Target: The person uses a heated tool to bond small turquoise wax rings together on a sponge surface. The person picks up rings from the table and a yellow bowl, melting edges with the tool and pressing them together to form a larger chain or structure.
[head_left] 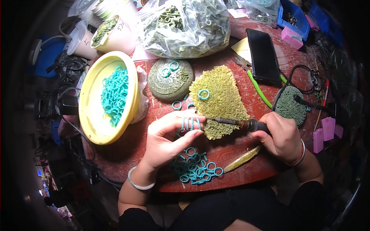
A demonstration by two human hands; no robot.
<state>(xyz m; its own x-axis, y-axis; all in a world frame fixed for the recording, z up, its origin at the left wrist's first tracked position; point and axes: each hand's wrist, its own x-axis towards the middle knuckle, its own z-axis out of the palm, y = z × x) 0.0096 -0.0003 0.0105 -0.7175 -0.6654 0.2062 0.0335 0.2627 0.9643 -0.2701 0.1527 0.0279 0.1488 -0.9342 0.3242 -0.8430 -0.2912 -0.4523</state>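
My left hand (163, 136) is closed around several small teal rings (188, 123), lined up side by side between the fingers and thumb. My right hand (283, 134) grips the dark handle of a soldering iron (227, 121). Its thin tip points left and reaches the rings at my left fingertips; whether it touches them I cannot tell. Under the iron lies a rough yellow-green sponge pad (221, 92) with one teal ring (203, 94) on it. Below my left hand a loose pile of teal rings (196, 167) lies on the red table (239, 175).
At left stands a yellow basin (90, 111) with many teal rings. Behind are a round grey-green block (169, 86), a clear plastic bag (200, 34) and a phone (264, 56). Green-handled pliers (258, 86), a green sponge (291, 106) and a yellowish wrapped stick (242, 158) lie nearby.
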